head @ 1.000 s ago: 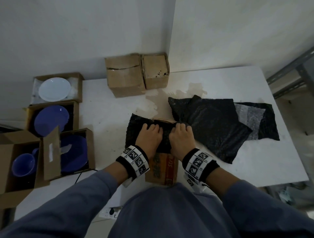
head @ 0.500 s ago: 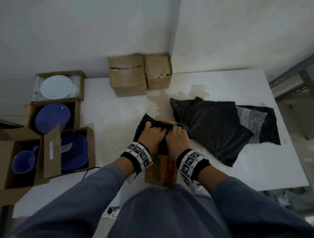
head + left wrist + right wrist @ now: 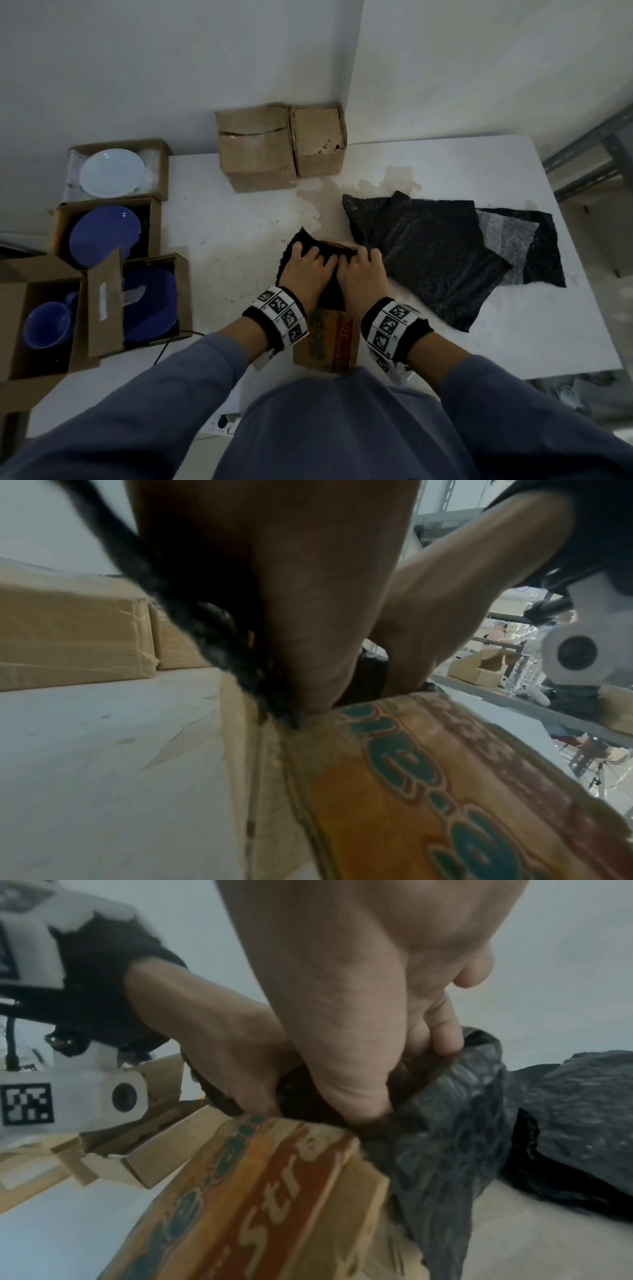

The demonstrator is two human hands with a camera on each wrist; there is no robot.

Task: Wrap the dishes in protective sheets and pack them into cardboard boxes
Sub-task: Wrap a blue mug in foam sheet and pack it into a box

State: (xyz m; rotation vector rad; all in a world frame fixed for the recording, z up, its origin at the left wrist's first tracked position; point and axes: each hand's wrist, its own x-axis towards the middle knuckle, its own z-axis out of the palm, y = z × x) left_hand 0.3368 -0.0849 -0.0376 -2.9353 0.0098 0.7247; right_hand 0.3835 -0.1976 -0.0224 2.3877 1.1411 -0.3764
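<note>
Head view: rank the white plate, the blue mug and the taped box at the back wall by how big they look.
1. Taped box, clearly the largest.
2. White plate.
3. Blue mug, smallest, though partly hidden by its box.

The mug lies nearer the camera and still looks smaller, so the order holds.

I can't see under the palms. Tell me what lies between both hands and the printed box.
In the head view, a black wrapped bundle lies under the left hand and right hand, on the printed box.

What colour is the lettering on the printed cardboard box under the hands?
Teal-green lettering on an orange band of the printed cardboard box, clearest in the left wrist view.
</note>
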